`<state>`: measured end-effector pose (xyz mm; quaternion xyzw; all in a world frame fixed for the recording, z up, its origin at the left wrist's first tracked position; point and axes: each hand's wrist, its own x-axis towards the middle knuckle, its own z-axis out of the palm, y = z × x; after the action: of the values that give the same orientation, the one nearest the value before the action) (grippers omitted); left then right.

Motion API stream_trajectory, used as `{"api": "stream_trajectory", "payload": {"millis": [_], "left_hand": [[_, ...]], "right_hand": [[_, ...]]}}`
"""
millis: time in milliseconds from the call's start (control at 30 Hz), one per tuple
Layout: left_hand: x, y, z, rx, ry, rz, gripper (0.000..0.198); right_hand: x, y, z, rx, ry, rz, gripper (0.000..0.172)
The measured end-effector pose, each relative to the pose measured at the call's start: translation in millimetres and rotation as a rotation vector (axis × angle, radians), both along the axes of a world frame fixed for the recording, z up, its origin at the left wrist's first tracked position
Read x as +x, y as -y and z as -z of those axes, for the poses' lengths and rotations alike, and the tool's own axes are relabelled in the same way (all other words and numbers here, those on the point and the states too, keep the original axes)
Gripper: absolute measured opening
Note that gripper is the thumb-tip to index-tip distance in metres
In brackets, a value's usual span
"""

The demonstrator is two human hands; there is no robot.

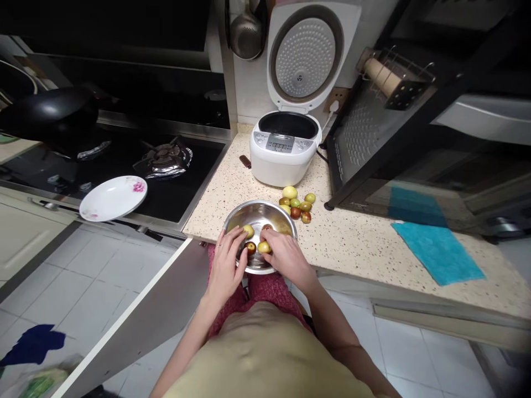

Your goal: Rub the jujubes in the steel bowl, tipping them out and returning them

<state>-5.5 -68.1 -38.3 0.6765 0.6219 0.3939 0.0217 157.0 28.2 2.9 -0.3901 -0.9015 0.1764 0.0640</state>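
A shiny metal bowl (260, 270) sits at the counter's front edge with a few jujubes in it. My right hand (287, 255) reaches in from the right, its fingers and thumb closed on a yellow-green jujube (264, 247). On the left side, my left hand (226, 255) lies over the rim with thumb and fingers apart. Its fingertips are by a greenish jujube (248, 231) and a dark brown jujube (250, 247). Another reddish jujube (266, 226) shows partly behind my right hand. Just beyond the bowl, several green and brown jujubes (295, 203) lie in a group on the counter.
A white rice cooker (280, 160) stands behind with its lid raised. A teal cloth (440, 251) lies to the right, before a dark rack (352, 138). Leftward, a white plate (112, 199) rests on the stove's edge. Below it, a cabinet door (153, 309) hangs open.
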Motion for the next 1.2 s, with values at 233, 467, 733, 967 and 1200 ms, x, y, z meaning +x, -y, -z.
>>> {"api": "stream_trajectory", "payload": {"millis": [233,467,733,967,1200], "left_hand": [[-0.2,0.0,-0.7,-0.009,-0.002,-0.005,0.039],[-1.2,0.1,-1.2,-0.012,-0.007,0.003,0.037],[-3.4,-0.7,-1.8,-0.013,-0.019,0.025,0.039],[-3.8,-1.5,-4.2,0.004,-0.048,0.028,0.041],[-4.5,-2.5,-4.9,-0.008,-0.073,0.032,0.041]], "right_hand": [[-0.7,-4.2,5.1,0.063,-0.036,-0.068,0.024],[17.8,-5.8,5.6,0.036,-0.267,0.035,0.027],[73.4,-36.4,32.1,0.278,-0.556,0.451,0.019],[79.3,-55.6,56.6,0.289,-0.483,0.535,0.032],[79.9,-50.2,60.6,0.261,-0.567,0.521,0.025]]}}
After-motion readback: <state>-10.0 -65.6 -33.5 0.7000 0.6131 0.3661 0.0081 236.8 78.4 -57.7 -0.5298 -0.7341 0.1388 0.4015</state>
